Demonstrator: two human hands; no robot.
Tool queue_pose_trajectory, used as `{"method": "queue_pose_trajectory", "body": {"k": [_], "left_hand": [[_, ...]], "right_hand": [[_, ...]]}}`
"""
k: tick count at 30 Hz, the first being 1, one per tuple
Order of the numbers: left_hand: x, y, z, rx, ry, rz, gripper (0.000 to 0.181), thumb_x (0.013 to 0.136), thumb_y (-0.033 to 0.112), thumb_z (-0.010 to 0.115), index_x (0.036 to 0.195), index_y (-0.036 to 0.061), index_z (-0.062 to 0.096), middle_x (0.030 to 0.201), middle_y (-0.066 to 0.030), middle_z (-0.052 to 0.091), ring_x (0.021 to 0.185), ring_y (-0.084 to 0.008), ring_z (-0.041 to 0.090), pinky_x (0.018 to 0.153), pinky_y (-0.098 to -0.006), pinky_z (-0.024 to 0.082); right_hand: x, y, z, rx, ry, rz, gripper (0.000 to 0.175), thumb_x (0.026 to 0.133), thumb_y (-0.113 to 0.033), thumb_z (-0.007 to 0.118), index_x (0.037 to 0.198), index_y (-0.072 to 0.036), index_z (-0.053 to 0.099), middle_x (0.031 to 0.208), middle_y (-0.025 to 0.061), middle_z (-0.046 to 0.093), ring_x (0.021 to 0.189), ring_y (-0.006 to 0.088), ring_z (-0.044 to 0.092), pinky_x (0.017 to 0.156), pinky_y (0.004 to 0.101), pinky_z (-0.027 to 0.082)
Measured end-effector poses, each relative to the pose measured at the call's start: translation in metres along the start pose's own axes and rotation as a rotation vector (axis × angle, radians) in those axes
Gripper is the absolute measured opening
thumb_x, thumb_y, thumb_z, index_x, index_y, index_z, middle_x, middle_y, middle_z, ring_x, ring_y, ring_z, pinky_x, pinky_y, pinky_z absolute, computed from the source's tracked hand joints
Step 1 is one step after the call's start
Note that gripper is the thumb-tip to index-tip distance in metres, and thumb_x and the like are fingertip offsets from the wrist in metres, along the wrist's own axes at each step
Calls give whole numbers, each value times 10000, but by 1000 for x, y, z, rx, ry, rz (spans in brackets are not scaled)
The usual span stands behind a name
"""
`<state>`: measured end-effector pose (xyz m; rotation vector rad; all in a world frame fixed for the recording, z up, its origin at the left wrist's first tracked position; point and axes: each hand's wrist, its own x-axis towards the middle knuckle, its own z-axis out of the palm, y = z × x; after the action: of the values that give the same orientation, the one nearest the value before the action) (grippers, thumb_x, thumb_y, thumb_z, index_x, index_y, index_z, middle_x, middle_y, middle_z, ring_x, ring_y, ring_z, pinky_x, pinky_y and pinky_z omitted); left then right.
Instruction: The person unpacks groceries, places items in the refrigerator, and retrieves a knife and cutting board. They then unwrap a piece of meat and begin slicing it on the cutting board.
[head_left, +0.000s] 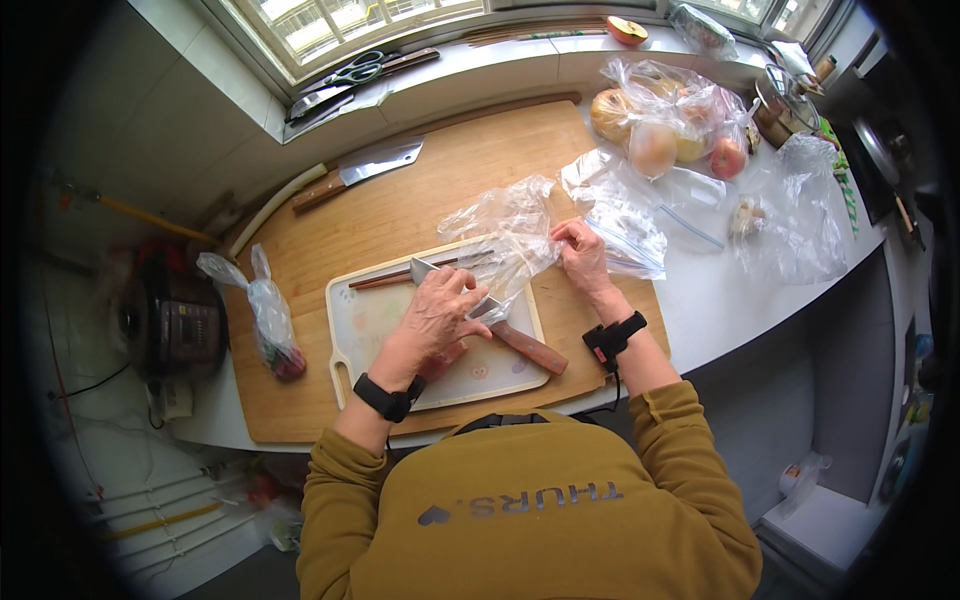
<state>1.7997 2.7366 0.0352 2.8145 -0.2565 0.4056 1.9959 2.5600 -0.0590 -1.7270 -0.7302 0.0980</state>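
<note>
A clear plastic bag (517, 259) lies across the upper right of a white cutting board (360, 367). My right hand (585, 255) pinches the bag's right edge between thumb and fingers. Over the middle of the board is my left hand (442, 311), its thumb apart; whether its fingers grip the bag is hidden. Beneath that hand runs a knife, its blade partly covered and its wooden handle (529, 348) pointing to the lower right. Brown chopsticks (386, 280) lie at the board's top. A piece of reddish raw meat (442, 361) shows beside my left wrist.
A large wooden board (480, 165) carries a cleaver (379, 161) and a tied plastic bag (268, 307). Bagged fruit (652, 146) and zip bags (622, 217) lie to the right. A dark electric cooker (176, 322) stands left. Scissors (360, 69) rest on the windowsill.
</note>
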Motion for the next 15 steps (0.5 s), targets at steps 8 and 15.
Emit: {"method": "queue_pose_trajectory", "body": {"k": [8, 15], "left_hand": [[8, -8, -11, 144, 23, -153, 171, 694, 42, 685, 857, 55, 633, 925, -97, 577, 876, -275, 570, 785, -367, 484], [0, -21, -45, 23, 223, -428, 529, 746, 86, 735, 1229, 29, 527, 1178, -135, 579, 1070, -339, 553, 887, -387, 463]], "right_hand": [[14, 2, 6, 40, 81, 67, 87, 809, 67, 569, 839, 3, 620, 901, 77, 653, 800, 130, 618, 719, 256, 504], [37, -36, 4, -132, -179, -73, 703, 709, 44, 608, 1376, -55, 413, 1382, 166, 418, 1289, 292, 416, 1085, 357, 339]]}}
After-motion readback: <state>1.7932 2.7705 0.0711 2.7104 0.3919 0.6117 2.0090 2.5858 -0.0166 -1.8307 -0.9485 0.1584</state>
